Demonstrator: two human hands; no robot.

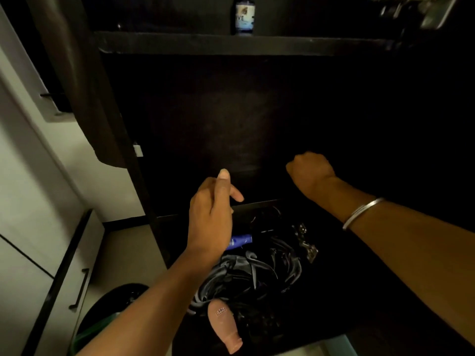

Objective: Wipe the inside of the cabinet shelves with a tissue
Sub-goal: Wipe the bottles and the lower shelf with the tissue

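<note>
Nearest, low in the frame, a pink bottle lies by tangled black cables, the left hand above hangs loose-fingered and empty, the right hand, mid-frame inside the dark cabinet shelf, curls closed, tissue unseen.

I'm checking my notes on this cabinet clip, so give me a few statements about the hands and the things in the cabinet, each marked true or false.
1. A bottle stands on the upper shelf. True.
2. The bangle is on the left wrist. False: it is on the right wrist.
3. The left hand grips the blue tube. False: the tube lies on the lower shelf behind that hand, whose fingers are loose.
4. The right hand has curled fingers. True; whether it holds a tissue cannot be seen.
5. A tangle of cables lies in the cabinet. True.
</note>
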